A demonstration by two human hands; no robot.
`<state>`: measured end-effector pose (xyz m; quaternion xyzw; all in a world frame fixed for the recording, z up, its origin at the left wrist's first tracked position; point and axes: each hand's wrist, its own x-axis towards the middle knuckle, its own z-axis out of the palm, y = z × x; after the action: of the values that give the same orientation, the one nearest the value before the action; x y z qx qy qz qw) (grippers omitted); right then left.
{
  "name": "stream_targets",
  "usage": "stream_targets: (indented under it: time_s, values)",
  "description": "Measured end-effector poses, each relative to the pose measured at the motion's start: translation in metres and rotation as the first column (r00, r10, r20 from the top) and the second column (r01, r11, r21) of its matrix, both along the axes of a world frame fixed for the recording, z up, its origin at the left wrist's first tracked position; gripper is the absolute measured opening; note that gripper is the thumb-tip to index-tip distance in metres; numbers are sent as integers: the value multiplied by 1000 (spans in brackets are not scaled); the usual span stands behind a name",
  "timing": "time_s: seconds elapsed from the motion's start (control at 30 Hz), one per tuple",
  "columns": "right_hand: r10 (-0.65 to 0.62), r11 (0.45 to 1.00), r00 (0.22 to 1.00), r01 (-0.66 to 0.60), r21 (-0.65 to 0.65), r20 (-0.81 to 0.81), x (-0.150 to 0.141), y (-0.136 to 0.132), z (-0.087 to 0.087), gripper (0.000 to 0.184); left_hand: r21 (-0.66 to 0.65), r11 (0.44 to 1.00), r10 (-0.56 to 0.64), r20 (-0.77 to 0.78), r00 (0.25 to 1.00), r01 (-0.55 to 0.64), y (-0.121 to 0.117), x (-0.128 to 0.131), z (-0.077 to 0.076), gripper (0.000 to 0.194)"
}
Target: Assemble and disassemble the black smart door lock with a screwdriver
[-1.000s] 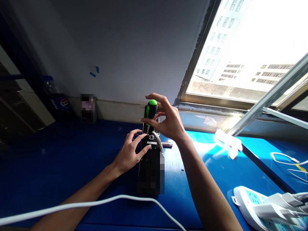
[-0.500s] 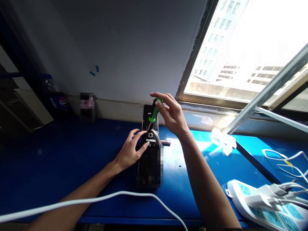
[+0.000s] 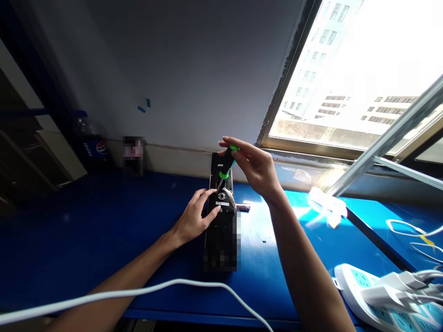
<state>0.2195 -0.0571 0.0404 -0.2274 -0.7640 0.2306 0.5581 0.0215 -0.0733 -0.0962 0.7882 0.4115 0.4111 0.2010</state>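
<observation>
A long black lock panel [image 3: 221, 230] lies flat on the blue table [image 3: 104, 240], its far end toward the wall. My left hand [image 3: 195, 216] rests on the panel's left edge near its middle, fingers spread and pressing it down. My right hand [image 3: 258, 168] is closed around the green and black handle of a screwdriver [image 3: 226, 167]. The screwdriver leans down and to the left, its tip on the panel near the round fitting just beyond my left fingers. A short metal spindle [image 3: 244, 207] sticks out of the panel's right side.
A white cable [image 3: 138, 293] runs across the front of the table. A white power strip [image 3: 384, 295] with plugs lies at the front right. White paper scraps [image 3: 327, 207] sit by the window sill. A cola bottle [image 3: 93, 143] stands at the back left against the wall.
The screwdriver stood upright with my right fingers loose around its top; now it leans, gripped by my right hand with the tip on the panel. My left hand stayed on the panel.
</observation>
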Motion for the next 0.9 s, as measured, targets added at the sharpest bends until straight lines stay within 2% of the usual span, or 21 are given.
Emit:
stream_targets:
  time_s: [0.07, 0.17, 0.23, 0.3, 0.37, 0.43, 0.53, 0.6, 0.67, 0.73, 0.8, 0.87, 0.9]
  values:
    - [-91, 995, 995, 93, 39, -32, -1, 2, -2, 30, -3, 1000, -4, 2, 1000, 4, -1, 0, 1, 47]
    - [-234, 959, 971, 238, 153, -43, -2, 4, -4, 28, -11, 1000, -21, 8, 1000, 21, -2, 0, 3, 48]
    - [-173, 973, 985, 172, 155, -6, -1, 3, -3, 30, -7, 1000, -27, 22, 999, 27, -1, 0, 5, 47]
    - [-10, 997, 999, 7, 71, 36, 0, 2, -2, 36, -12, 1000, -26, 43, 999, 27, -1, 0, 5, 47]
    - [68, 998, 998, -68, -3, 19, 1, 1, -2, 39, -34, 999, -24, 57, 998, 26, 0, 0, 5, 47]
    - [-27, 1000, 1000, 28, 14, -12, 2, 1, -3, 35, -55, 998, -25, 63, 998, 28, 0, -1, 4, 48]
    - [-201, 972, 980, 200, 121, -7, 4, 0, -2, 27, -74, 997, -26, 66, 997, 31, 1, -1, 4, 49]
    - [-161, 981, 986, 156, 112, 41, 5, -2, 0, 28, -77, 997, -26, 73, 997, 32, 1, -1, 3, 50]
    - [-38, 999, 998, 36, 30, 50, 5, -4, 2, 34, -78, 996, -28, 78, 997, 34, 2, -1, 3, 50]
    - [7, 1000, 1000, -7, -17, 24, 5, -6, 3, 35, -81, 996, -29, 77, 997, 35, 3, -1, 3, 51]
    - [-97, 994, 995, 96, 42, 12, 6, -5, 3, 31, -82, 996, -28, 72, 997, 34, 3, -1, 3, 51]
    - [-247, 960, 969, 241, 145, 23, 7, -3, 3, 28, -80, 996, -26, 70, 997, 32, 3, -1, 3, 51]
    - [-280, 946, 960, 270, 178, 31, 8, -3, 3, 27, -79, 996, -25, 70, 997, 30, 3, -2, 3, 51]
